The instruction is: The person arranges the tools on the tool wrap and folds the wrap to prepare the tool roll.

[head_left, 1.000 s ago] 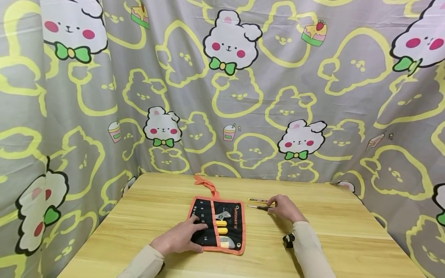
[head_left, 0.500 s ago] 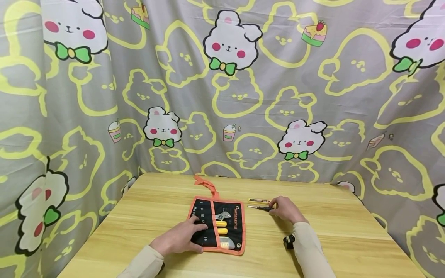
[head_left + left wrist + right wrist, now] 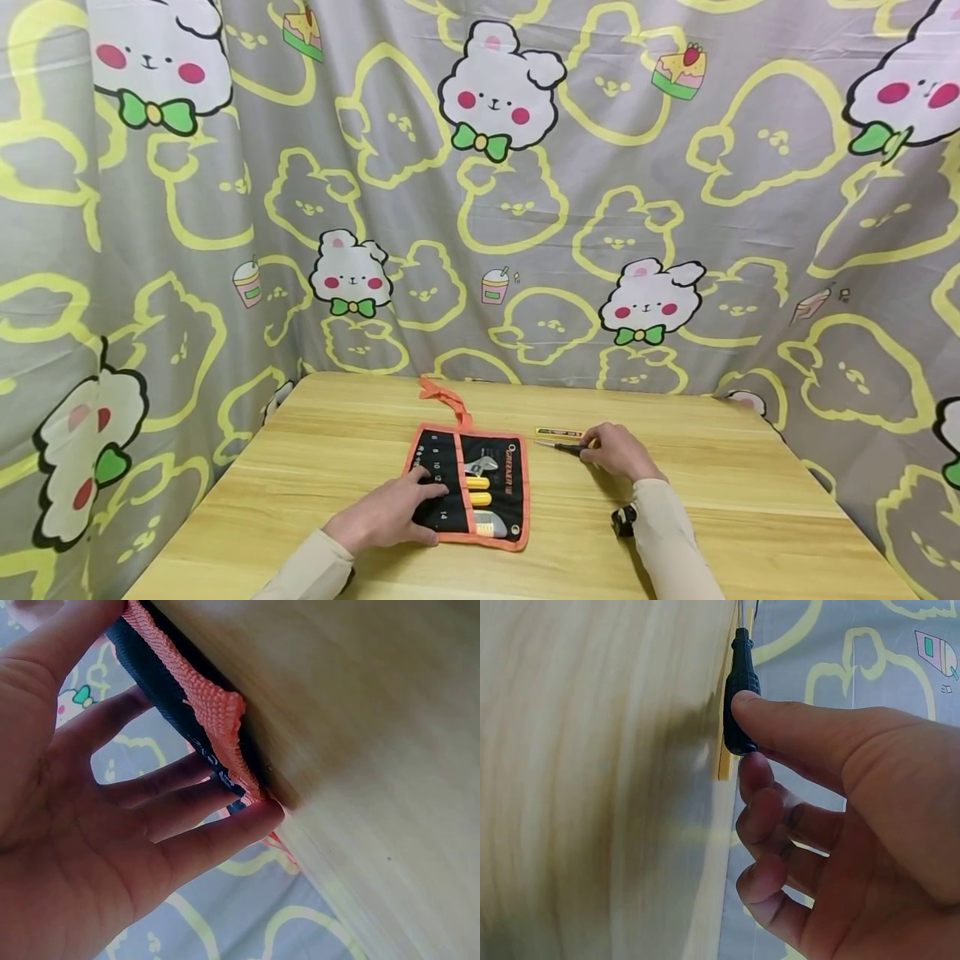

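Observation:
In the head view my left hand rests on the left part of a black tool pouch with orange edging. Its fingers are spread and slightly bent over the cloth; the left wrist view shows them along the orange border. Out of the pouch's pocket show an adjustable wrench, two yellow handles and a grey-and-yellow tool. To the right, my right hand pinches the black handle of a small screwdriver, thumb on top. Its thin metal shaft points left towards the pouch.
Just behind the screwdriver lies a flat yellow case with dark print. An orange tie strap trails from the pouch's far edge. The wooden table is bordered by a patterned curtain at the back and sides.
The screwdriver's shaft has changed its tilt slightly, its tip a little farther from me. Both hands and the pouch have stayed nearly in place.

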Tool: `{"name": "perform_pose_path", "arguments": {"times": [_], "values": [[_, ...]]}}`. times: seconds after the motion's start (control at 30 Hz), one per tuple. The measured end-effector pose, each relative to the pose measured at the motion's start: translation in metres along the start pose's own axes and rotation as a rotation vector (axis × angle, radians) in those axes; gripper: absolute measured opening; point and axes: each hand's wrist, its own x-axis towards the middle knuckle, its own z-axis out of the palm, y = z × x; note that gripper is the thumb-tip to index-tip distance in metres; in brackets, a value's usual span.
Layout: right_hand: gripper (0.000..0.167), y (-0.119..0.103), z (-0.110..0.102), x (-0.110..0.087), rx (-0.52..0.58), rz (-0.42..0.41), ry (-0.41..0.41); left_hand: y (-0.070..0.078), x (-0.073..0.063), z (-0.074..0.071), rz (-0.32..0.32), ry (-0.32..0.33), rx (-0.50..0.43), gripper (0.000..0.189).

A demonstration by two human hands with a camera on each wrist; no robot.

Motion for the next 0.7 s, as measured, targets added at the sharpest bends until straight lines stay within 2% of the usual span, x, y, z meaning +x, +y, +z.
{"name": "perform_pose_path", "arguments": {"times": [0.37, 0.7], "values": [[0.014, 0.001, -0.003, 0.001, -0.016, -0.014, 0.015, -0.001, 0.0, 0.0, -0.007, -0.001, 0.005, 0.07], [0.019, -0.011, -0.01, 0.001, -0.02, -0.055, 0.033, 0.0, 0.0, 0.0, 0.003, 0.006, 0.0, 0.069]]}}
